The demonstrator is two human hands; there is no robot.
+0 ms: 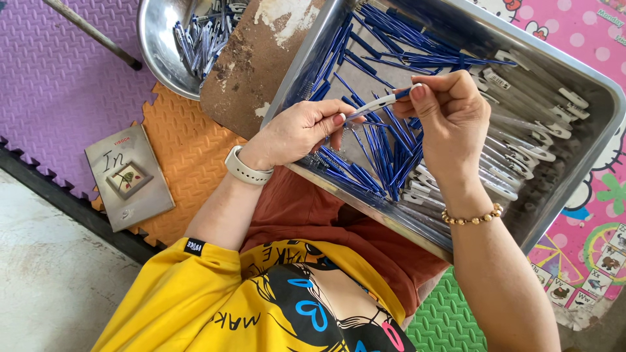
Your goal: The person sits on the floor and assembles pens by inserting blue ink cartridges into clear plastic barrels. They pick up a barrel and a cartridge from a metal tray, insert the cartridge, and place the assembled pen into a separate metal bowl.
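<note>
My left hand and my right hand together hold one pen with a white barrel and a blue end, above a large steel tray. The left fingers pinch its lower end, the right fingers grip its blue upper end. Below my hands the tray holds several loose blue pen refills in a heap and a row of white pen barrels along its right side.
A round steel bowl with more blue and white pen parts stands at the upper left, beside a worn brown board. A grey book lies on orange foam mat. A dark rod crosses the purple mat.
</note>
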